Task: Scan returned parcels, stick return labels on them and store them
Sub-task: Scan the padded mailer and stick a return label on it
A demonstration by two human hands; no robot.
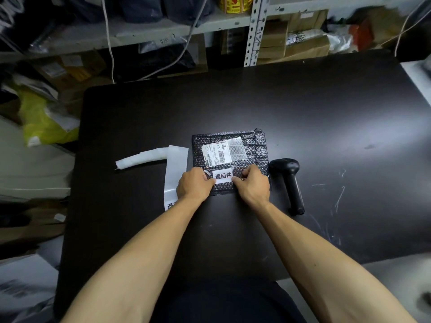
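While I press: my left hand and right hand pinch opposite ends of the return label, fingers narrow.
Parcel: black bubble-wrap mailer, square, dimpled, flat mid-table.
Return label: small white rectangle, three black characters, on the parcel's near half.
Shipping label: white, barcoded, above it.
Backing strip: glossy, curling, just left of the parcel.
Scanner: black plastic, lying right of the parcel.
Table: matte black, scratched.
Shelves: perforated metal, cluttered, beyond the parcel.
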